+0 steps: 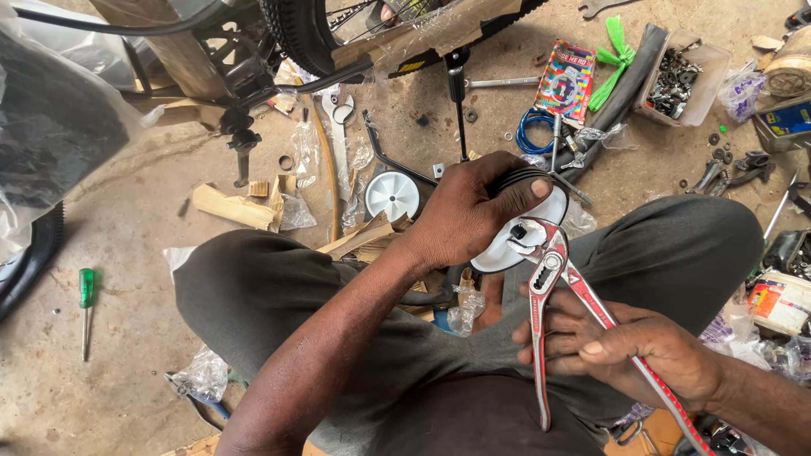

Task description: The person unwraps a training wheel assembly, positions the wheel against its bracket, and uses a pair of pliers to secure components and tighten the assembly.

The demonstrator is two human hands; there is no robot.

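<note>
Dusty concrete floor (127, 219), green-handled screwdriver (85, 308), white wheel (392, 195), perhaps cardboard scraps (232, 207)

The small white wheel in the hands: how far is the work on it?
In hand: the left hand grips the small white wheel while the right hand closes red pliers on its hub. Left: a second white wheel lies loose on the ground. Nothing looks finished.

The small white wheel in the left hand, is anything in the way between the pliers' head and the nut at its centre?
Nothing visible. The left hand grips the small white wheel by its tyre, and the red pliers in the right hand already reach its hub.
</note>
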